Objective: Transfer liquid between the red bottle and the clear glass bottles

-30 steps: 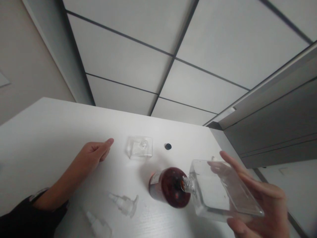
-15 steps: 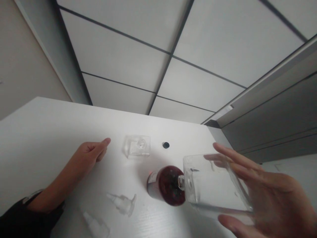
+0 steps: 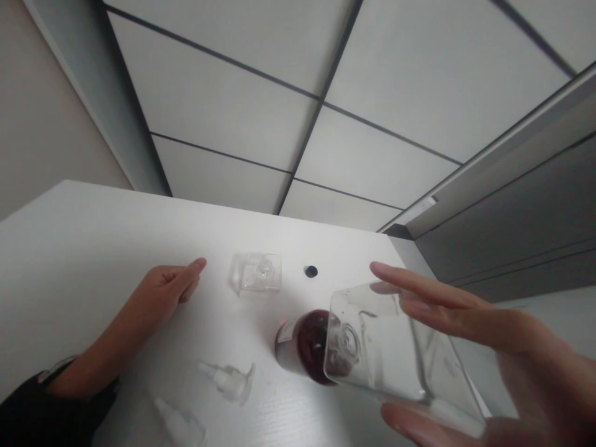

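My right hand (image 3: pixel 503 347) grips a clear square bottle (image 3: pixel 395 354) from its sides, fingers above and thumb below. The bottle is tilted, its neck pointing down over a dark red-brown round bottle (image 3: pixel 314 347), which bears a pale label. Clear liquid shows inside the tilted bottle; its mouth is hidden behind its own shoulder. My left hand (image 3: pixel 174 282) is closed with the thumb along the top, at the table, with nothing seen in it. A second clear square bottle (image 3: pixel 261 276) stands uncapped to the right of my left hand.
Two clear pump heads (image 3: pixel 228 380) lie on the white table (image 3: pixel 116 230) at the near side. A small black round cap or hole (image 3: pixel 311 271) is right of the standing clear bottle. Pale panels (image 3: pixel 233 81) rise beyond the table's far edge.
My right hand and the clear bottle have moved slightly left; the bottle is tipped differently, now covering part of the red-brown bottle's top. My left hand has stayed put.
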### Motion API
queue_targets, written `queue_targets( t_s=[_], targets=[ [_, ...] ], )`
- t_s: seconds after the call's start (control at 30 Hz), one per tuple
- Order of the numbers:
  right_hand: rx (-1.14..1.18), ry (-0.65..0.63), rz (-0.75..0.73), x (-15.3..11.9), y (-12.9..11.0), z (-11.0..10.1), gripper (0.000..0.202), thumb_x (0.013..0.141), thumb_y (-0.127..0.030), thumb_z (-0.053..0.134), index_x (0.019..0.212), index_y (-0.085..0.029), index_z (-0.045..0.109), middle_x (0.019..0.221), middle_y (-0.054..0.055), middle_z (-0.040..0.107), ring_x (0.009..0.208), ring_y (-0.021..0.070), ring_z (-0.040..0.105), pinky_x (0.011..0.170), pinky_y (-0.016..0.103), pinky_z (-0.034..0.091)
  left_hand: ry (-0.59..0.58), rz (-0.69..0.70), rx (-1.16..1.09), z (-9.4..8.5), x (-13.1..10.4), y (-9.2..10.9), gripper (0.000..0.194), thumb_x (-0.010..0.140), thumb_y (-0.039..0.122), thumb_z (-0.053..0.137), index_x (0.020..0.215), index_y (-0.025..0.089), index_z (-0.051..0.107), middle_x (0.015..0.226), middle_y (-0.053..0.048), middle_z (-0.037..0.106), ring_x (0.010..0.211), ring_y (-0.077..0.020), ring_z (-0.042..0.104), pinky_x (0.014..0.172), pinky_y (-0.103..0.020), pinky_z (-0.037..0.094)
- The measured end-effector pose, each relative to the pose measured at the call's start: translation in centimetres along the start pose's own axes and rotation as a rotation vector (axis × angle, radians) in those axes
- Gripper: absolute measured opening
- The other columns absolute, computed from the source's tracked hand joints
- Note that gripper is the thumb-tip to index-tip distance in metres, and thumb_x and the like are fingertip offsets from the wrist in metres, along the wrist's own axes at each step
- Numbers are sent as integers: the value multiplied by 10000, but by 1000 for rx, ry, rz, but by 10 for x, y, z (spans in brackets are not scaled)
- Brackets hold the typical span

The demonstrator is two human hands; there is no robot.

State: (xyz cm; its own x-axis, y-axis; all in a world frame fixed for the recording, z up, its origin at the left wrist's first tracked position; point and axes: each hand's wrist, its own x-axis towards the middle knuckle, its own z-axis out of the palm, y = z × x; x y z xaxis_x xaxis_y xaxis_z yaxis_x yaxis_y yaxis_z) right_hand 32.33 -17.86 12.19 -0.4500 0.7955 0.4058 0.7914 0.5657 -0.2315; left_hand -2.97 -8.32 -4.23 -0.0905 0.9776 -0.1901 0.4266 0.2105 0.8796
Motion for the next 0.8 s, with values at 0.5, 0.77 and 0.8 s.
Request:
queue_targets(
  t_s=[0.5,0.77,0.8],
  targets=[
    [-221,-70,-98,26,-14,-7,473,1002,-654,643,1370,-356,643,1426,-42,749,983,263,844,760,302,729,23,-5,-24,3,4,-7,593,778,778,486,490,305,273,503,58,283,479,-137,287,542,-316,269],
    [-188,-159,-200,44,-20,-11,326,1033,-453,634,1322,-306,598,1441,1,744,1068,239,827,822,287,713,12,11,10,1,1,0,572,788,763,465,498,305,282,501,55,290,473,-141,296,521,-310,280],
    [-192,-158,-204,46,-20,-10,309,1034,-438,625,1311,-303,598,1439,1,745,1065,238,827,823,294,713,10,18,9,1,1,0,572,795,760,463,502,306,276,503,55,287,475,-143,297,521,-310,282]
  ],
)
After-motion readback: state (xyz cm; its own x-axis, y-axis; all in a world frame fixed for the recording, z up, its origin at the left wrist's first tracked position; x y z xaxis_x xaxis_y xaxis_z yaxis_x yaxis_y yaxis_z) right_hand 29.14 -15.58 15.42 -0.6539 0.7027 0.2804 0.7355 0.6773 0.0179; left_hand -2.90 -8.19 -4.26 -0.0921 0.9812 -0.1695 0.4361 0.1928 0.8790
